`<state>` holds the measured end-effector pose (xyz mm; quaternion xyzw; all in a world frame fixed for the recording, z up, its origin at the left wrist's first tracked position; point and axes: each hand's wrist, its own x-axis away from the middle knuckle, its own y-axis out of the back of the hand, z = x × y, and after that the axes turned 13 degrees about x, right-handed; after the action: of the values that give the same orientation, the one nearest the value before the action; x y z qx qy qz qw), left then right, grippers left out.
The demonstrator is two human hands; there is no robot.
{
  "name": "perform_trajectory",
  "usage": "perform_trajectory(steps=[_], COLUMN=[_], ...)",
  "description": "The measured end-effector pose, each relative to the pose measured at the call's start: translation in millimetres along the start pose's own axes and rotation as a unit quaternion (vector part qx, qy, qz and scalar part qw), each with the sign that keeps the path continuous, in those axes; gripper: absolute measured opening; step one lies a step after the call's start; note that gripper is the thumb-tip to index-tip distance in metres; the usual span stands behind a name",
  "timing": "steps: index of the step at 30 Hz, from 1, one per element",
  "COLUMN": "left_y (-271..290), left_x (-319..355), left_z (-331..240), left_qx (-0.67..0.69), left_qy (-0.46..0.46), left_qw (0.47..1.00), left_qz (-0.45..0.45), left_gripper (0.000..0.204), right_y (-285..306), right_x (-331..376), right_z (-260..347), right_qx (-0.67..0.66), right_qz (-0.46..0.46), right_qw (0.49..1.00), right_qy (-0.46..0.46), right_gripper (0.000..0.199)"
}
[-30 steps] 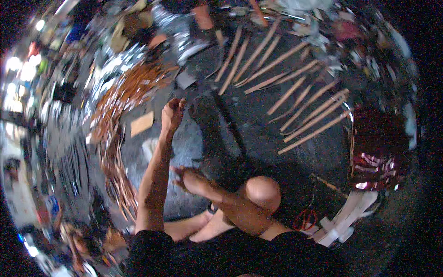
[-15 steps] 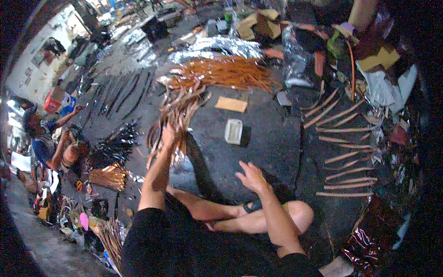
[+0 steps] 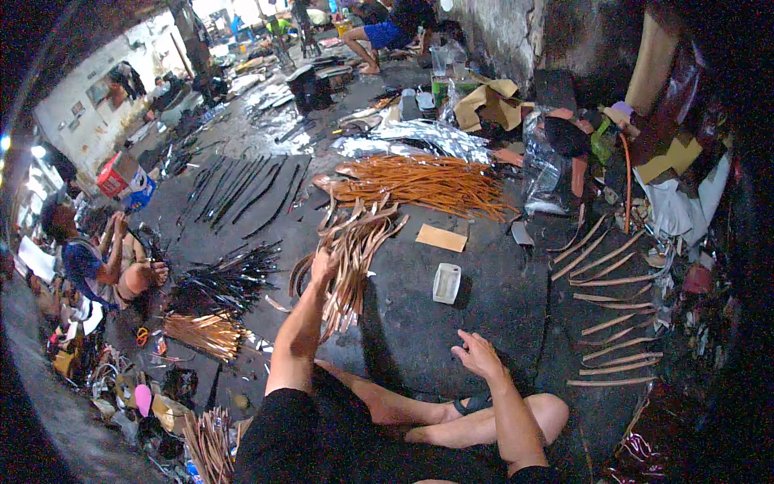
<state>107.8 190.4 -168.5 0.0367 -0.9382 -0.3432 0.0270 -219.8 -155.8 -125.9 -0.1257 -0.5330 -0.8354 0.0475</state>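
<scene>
My left hand (image 3: 325,264) is closed around a bundle of long, flat brown strips (image 3: 361,242) that look like leather. The strips fan out above and below my fist, their lower ends hanging toward the dark floor mat (image 3: 419,347). My right hand (image 3: 481,355) holds nothing and hovers over the mat near my crossed legs, its fingers slightly bent and apart. Ahead of it stands a small white rectangular tub (image 3: 447,284). Beyond the tub lies a flat tan rectangular piece (image 3: 441,237).
A wide pile of orange-brown strips (image 3: 427,184) lies ahead. Single brown strips (image 3: 619,360) are laid out in a row at right. Black strips (image 3: 230,276) and a copper-coloured bundle (image 3: 204,334) lie at left, beside a seated person (image 3: 97,258). Another person (image 3: 387,34) sits far back.
My view has tilted up, showing more of the far room. The left hand still grips the strips, which now hang more spread out. My right hand's fingers have bent a little.
</scene>
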Motion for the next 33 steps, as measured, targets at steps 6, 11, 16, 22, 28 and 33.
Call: perform_trajectory(steps=[6, 11, 16, 22, 28, 33], left_y=[139, 258, 216, 132, 43, 17], left_x=[-85, -51, 10, 111, 182, 204], left_z=[-175, -329, -281, -138, -87, -111], left_qx=[0.09, 0.32, 0.099, -0.201, -0.033, 0.142], left_qy=[-0.187, -0.276, -0.321, -0.25, -0.163, -0.09], left_qw=[0.978, 0.906, 0.94, 0.891, 0.834, 0.825], left_qz=[-0.003, -0.034, 0.066, 0.321, 0.526, 0.539], left_gripper=[0.031, 0.032, 0.031, 0.032, 0.013, 0.014], right_y=[-2, -11, 1, 20, 0, 3], right_x=[6, 3, 9, 19, -9, -19], right_z=[-13, -18, -1, 37, 105, 75], right_qx=[-0.012, 0.049, 0.024, -0.158, -0.03, -0.264], right_qz=[-0.043, -0.122, -0.137, -0.049, -0.303, -0.019], right_qw=[0.999, 0.991, 0.989, 0.983, 0.929, 0.96], right_qy=[-0.003, 0.039, 0.05, 0.081, 0.212, 0.096], right_gripper=[0.053, 0.051, 0.048, 0.047, 0.045, 0.041])
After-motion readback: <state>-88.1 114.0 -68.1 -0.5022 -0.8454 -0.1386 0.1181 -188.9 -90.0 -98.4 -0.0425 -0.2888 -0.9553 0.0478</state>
